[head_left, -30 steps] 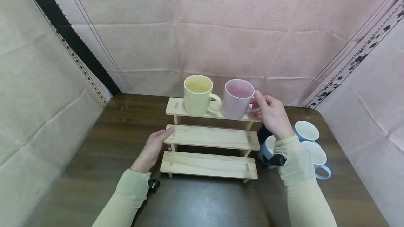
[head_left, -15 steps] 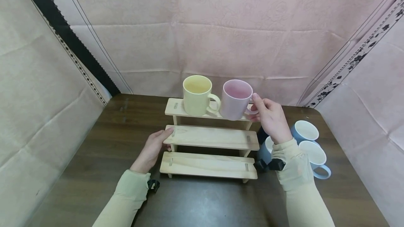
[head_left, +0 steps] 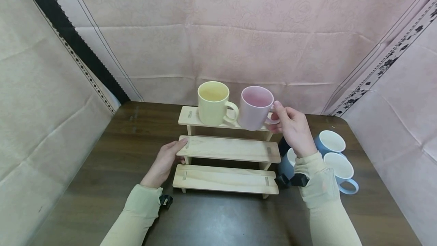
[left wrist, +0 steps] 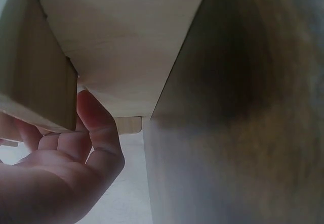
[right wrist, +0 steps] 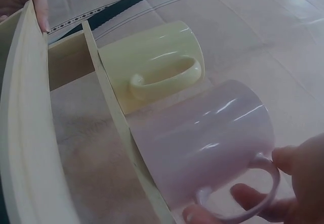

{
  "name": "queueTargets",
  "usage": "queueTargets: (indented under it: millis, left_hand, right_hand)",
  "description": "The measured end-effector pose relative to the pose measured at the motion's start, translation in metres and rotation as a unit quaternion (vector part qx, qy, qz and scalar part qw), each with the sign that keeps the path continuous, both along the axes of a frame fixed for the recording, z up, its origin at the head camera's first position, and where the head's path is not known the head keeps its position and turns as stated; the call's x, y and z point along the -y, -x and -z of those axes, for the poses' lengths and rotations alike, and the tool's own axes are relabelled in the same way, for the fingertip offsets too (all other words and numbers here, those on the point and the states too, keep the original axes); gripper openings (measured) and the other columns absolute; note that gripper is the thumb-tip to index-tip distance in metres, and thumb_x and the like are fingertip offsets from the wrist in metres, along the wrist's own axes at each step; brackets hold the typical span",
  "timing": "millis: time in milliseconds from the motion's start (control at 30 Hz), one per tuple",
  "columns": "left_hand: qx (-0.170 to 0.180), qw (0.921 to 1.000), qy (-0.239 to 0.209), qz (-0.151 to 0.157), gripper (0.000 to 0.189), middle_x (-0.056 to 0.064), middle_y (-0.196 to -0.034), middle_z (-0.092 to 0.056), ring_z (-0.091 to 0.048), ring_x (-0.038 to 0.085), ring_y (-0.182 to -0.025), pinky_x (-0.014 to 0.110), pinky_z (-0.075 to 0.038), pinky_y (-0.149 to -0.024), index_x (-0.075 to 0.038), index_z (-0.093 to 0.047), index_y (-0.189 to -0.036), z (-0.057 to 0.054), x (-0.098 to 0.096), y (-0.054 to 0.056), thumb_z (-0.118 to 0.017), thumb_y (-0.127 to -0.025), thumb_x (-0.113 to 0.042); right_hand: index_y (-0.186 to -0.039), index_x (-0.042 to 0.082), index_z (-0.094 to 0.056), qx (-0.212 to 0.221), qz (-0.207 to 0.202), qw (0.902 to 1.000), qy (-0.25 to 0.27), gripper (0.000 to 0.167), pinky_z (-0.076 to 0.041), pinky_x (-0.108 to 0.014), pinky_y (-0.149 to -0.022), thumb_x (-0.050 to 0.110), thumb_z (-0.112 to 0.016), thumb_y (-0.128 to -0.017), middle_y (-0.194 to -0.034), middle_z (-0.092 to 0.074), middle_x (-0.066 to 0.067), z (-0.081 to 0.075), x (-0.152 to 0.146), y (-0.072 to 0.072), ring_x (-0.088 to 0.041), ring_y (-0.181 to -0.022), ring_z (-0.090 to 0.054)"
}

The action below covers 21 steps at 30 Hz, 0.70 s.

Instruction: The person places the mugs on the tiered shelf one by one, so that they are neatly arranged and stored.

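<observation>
A three-step wooden rack (head_left: 228, 149) stands on the dark table. On its top step are a yellow mug (head_left: 213, 103) at the left and a pink mug (head_left: 255, 108) at the right, both upright with handles to the right. My right hand (head_left: 294, 128) holds the pink mug by its handle; in the right wrist view the fingers (right wrist: 248, 196) pass through and below that handle. My left hand (head_left: 165, 162) grips the left end of the middle step, thumb on top. In the left wrist view its fingers (left wrist: 96, 120) curl beneath the board.
Right of the rack stand several blue mugs, among them one at the back (head_left: 331, 142), one in front of it (head_left: 338, 166) and one partly behind my right wrist (head_left: 288, 162). A dark object beside the rack is mostly hidden. Pale cloth (head_left: 218, 29) hangs behind the table.
Over the first half second the pink mug shifts slightly left and toward me with my right hand on its handle. Since then almost nothing moves; the left hand keeps its place.
</observation>
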State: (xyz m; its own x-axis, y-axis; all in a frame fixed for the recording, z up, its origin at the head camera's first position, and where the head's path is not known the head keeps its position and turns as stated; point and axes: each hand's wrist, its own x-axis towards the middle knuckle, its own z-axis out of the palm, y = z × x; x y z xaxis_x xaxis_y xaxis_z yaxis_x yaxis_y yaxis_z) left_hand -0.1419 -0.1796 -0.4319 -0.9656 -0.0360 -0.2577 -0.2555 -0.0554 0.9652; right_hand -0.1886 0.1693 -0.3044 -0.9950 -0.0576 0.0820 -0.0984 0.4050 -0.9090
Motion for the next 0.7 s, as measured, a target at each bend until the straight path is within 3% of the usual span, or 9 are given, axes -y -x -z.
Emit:
queueTargets:
  millis: [200,333,567,700]
  left_hand:
    - [-0.002,1.0000,0.005,-0.002,0.043,0.000,-0.077,-0.058,-0.050,0.017,-0.066,0.033,-0.046,-0.067,-0.003,-0.060,-0.099,0.000,0.000,0.000,-0.059,-0.095,-0.046]
    - [-0.004,1.0000,0.000,-0.005,0.044,0.001,-0.077,-0.058,-0.050,0.017,-0.065,0.032,-0.046,-0.067,-0.002,-0.060,-0.098,0.001,0.000,-0.001,-0.061,-0.095,-0.046]
    - [-0.002,0.9999,0.010,-0.006,0.047,0.002,-0.077,-0.059,-0.051,0.023,-0.069,0.034,-0.046,-0.068,-0.001,-0.061,-0.100,0.000,0.000,-0.001,-0.060,-0.094,-0.048]
    - [-0.002,0.9999,0.011,-0.003,0.048,0.002,-0.077,-0.059,-0.051,0.022,-0.069,0.035,-0.046,-0.068,-0.001,-0.061,-0.100,0.001,0.000,0.001,-0.060,-0.094,-0.048]
  right_hand:
    - [-0.122,-0.003,-0.052,0.011,0.004,0.9994,-0.033,0.069,-0.055,-0.027,-0.068,0.060,-0.037,-0.098,-0.118,-0.056,-0.022,-0.001,-0.014,-0.006,-0.034,-0.088,-0.068]
    - [-0.127,-0.001,-0.051,0.008,0.018,0.9990,-0.041,0.066,-0.054,-0.024,-0.070,0.057,-0.036,-0.100,-0.123,-0.054,-0.020,0.002,-0.028,-0.014,-0.028,-0.090,-0.068]
    - [-0.132,-0.001,-0.048,0.008,0.046,0.9972,-0.058,0.060,-0.054,-0.021,-0.070,0.050,-0.040,-0.102,-0.129,-0.053,-0.020,0.012,-0.060,-0.038,-0.011,-0.086,-0.067]
    - [-0.133,0.000,-0.048,0.007,0.071,0.9936,-0.088,0.057,-0.053,-0.021,-0.069,0.047,-0.042,-0.102,-0.125,-0.054,-0.020,0.021,-0.080,-0.053,-0.008,-0.083,-0.066]
